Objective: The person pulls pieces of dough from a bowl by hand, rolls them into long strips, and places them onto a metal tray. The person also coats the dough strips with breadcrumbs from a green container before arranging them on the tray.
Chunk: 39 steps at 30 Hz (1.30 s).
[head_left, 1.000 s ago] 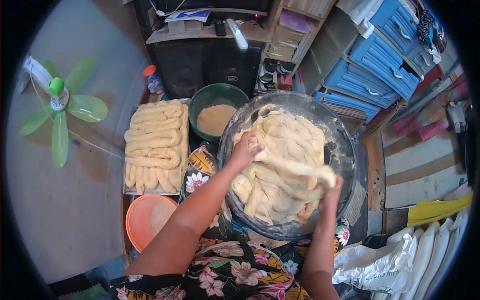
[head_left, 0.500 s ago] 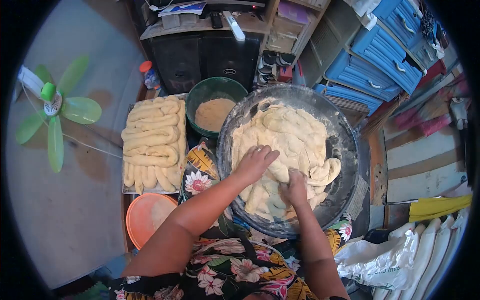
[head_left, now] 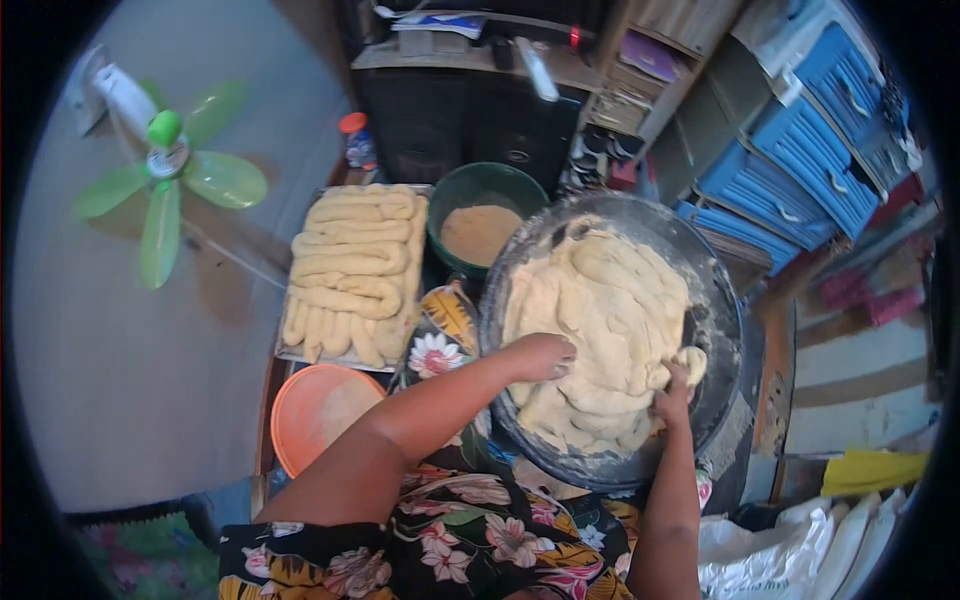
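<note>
A wide black basin (head_left: pixel 722 300) holds a large mass of pale, floury dough (head_left: pixel 610 320), laid in thick folds. My left hand (head_left: pixel 543 358) is at the near left of the dough, its fingers bent down and closed on it; the fingertips are partly hidden. At the right side of the mass, my right hand (head_left: pixel 676 393) grips a rounded end of dough (head_left: pixel 691 364) close to the basin's inner wall.
Left of the basin, a tray (head_left: pixel 345 359) bears several looped dough ropes (head_left: pixel 350 260). A green basin (head_left: pixel 488 180) contains tan crumbs or flour. An orange tub (head_left: pixel 290 400) stands nearer me. A green-bladed fan (head_left: pixel 167 160) is at far left, blue drawers (head_left: pixel 760 190) at upper right.
My right hand has moved outward to the right edge of the dough, away from my left hand. The middle dough now lies folded over towards me. The whole view has shifted.
</note>
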{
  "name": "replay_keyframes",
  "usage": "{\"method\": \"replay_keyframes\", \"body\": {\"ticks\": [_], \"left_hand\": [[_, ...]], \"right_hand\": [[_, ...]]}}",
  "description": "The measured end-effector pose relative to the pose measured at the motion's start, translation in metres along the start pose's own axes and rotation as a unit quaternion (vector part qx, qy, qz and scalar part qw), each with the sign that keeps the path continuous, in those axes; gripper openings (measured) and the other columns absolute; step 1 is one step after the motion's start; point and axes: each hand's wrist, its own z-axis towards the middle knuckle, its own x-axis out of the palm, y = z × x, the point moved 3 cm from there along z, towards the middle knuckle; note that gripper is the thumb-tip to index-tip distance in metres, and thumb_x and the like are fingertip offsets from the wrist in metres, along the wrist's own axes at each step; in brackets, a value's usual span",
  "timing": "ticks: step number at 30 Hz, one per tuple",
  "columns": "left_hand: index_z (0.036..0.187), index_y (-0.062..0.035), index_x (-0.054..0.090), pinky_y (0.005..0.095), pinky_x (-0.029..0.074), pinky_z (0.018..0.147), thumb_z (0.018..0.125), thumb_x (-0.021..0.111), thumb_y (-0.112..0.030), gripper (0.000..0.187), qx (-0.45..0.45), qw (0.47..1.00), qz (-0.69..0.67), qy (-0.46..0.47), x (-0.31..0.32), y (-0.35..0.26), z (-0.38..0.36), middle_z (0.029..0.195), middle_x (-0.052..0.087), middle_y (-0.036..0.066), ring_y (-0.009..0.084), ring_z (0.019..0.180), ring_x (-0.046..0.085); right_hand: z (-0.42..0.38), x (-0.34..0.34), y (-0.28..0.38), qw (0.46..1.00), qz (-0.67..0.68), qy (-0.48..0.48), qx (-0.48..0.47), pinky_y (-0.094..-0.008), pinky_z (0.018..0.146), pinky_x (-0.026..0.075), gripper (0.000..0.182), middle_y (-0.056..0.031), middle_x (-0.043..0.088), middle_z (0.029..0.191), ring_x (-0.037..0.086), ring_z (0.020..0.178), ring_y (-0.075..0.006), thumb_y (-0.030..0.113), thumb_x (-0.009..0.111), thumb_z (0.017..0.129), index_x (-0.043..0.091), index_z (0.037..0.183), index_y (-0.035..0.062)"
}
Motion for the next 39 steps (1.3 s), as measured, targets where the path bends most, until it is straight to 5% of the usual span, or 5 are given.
{"method": "replay_keyframes", "body": {"ticks": [7, 22, 28, 33, 39], "left_hand": [[0.106, -0.0028, 0.055, 0.0358, 0.043, 0.083, 0.078, 0.063, -0.028, 0.038, 0.018, 0.991, -0.104, -0.082, -0.011, -0.018, 0.002, 0.104, 0.055, 0.015, 0.0292, 0.096, 0.055], [0.100, -0.0011, 0.049, 0.0272, 0.043, 0.081, 0.083, 0.062, -0.041, 0.046, 0.230, 0.821, -0.291, -0.435, -0.164, -0.170, 0.044, 0.086, 0.051, 0.005, 0.0120, 0.084, 0.052], [0.116, -0.0018, 0.047, 0.0301, 0.043, 0.086, 0.081, 0.066, -0.030, 0.049, 0.098, 0.771, -0.587, -0.228, -0.104, -0.151, 0.025, 0.110, 0.053, 0.009, 0.0136, 0.102, 0.051], [0.099, -0.0059, 0.052, 0.0249, 0.046, 0.051, 0.081, 0.066, -0.029, 0.033, 0.033, 0.764, -0.578, -0.283, -0.133, -0.182, 0.048, 0.077, 0.056, 0.002, 0.0100, 0.063, 0.055], [0.076, -0.0061, 0.050, 0.0311, 0.043, 0.043, 0.085, 0.050, -0.014, 0.012, 0.229, 0.610, -0.570, -0.501, -0.325, -0.199, 0.006, 0.062, 0.049, 0.004, 0.0162, 0.054, 0.052]], "right_hand": [[0.013, -0.018, 0.025, 0.869, 0.472, -0.145, 0.039, -0.0229, 0.057, 0.035, 0.020, -0.0036, 0.042, 0.087, 0.039, 0.065, -0.0110, 0.004, 0.039, 0.073, 0.046, 0.091, 0.0012], [0.013, -0.104, 0.266, 0.662, 0.735, -0.143, -0.020, -0.0276, 0.077, 0.043, 0.038, -0.0088, 0.051, 0.104, 0.052, 0.090, -0.0168, 0.008, 0.036, 0.083, 0.039, 0.121, 0.0055], [-0.002, -0.167, 0.262, 0.929, 0.179, -0.210, -0.245, -0.0313, 0.098, 0.033, 0.035, -0.0124, 0.052, 0.113, 0.044, 0.115, -0.0213, 0.003, 0.044, 0.081, 0.050, 0.115, 0.0016], [0.000, -0.124, 0.266, 0.802, 0.548, -0.179, -0.158, -0.0327, 0.096, 0.034, 0.087, -0.0137, 0.043, 0.126, 0.041, 0.118, -0.0231, 0.062, 0.055, 0.076, 0.032, 0.134, 0.0011], [-0.001, -0.013, 0.148, 0.987, 0.032, -0.125, -0.093, -0.0386, 0.060, 0.048, 0.034, -0.0198, 0.058, 0.079, 0.058, 0.065, -0.0356, 0.022, 0.064, 0.074, 0.054, 0.098, 0.0006]]}}
